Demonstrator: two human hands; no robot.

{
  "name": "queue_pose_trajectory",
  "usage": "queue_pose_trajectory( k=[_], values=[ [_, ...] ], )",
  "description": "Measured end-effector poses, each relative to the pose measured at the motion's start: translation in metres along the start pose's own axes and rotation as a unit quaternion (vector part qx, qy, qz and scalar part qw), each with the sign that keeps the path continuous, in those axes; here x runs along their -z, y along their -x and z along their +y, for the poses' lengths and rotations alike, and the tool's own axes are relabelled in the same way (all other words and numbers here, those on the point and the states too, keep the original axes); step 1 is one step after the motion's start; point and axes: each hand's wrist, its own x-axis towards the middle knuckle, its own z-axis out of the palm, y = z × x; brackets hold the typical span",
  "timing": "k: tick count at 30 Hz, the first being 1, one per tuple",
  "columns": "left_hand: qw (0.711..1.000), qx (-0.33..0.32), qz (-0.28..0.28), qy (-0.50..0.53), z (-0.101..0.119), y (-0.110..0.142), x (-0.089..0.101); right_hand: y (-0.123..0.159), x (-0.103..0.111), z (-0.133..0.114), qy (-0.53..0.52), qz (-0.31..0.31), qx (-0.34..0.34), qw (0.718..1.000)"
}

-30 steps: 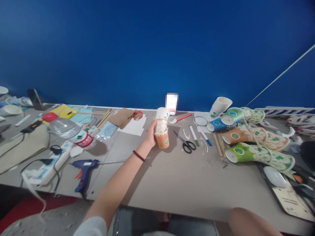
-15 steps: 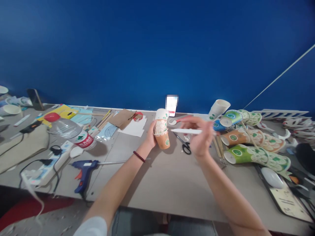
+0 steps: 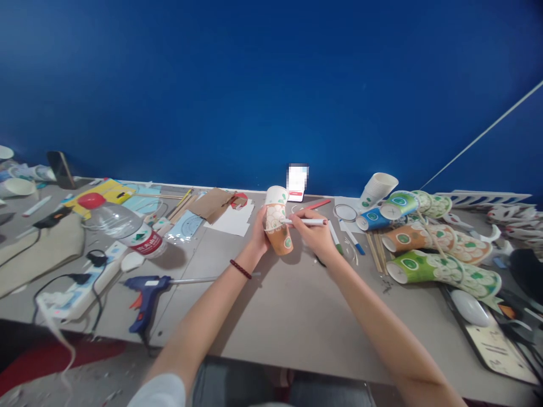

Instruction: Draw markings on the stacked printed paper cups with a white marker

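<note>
My left hand point(image 3: 258, 234) is wrapped round a stack of paper cups point(image 3: 279, 242), orange at the lower end and white with green leaf prints above. The stack is held slightly tilted over the table. Between the fingers of my right hand point(image 3: 313, 230) is a white marker point(image 3: 311, 222) with a red end. Its tip points left and meets, or nearly meets, the side of the cups. Behind the cups a lit phone point(image 3: 297, 182) leans on the blue wall. A red pen point(image 3: 318, 204) lies just beyond my right hand.
Joined cups in green, orange and blue point(image 3: 407, 265) lie at the right, near a white cup stack point(image 3: 377, 189). At the left are a blue glue gun point(image 3: 148, 297), a water bottle point(image 3: 127, 226) and a power strip point(image 3: 91, 288). White paper point(image 3: 231, 220) lies behind my left hand.
My right hand has moved left and down, bringing the marker from beside the cups to their side. The left hand still holds the cups in nearly the same place.
</note>
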Motion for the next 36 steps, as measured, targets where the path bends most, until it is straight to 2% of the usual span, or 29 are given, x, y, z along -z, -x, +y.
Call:
queue_pose_trajectory(
  k=[11, 28, 36],
  values=[
    [1.000, -0.013, 0.002, -0.014, -0.001, -0.001, 0.000, 0.001, -0.001, 0.000, 0.054, -0.005, 0.016, 0.998],
    [0.999, -0.002, 0.007, -0.032, 0.002, 0.003, -0.001, 0.005, 0.002, -0.010, 0.080, -0.037, 0.003, 0.996],
    [0.999, 0.012, 0.007, -0.039, 0.000, 0.004, -0.002, 0.001, 0.007, -0.011, 0.103, -0.066, -0.023, 0.992]
  ],
)
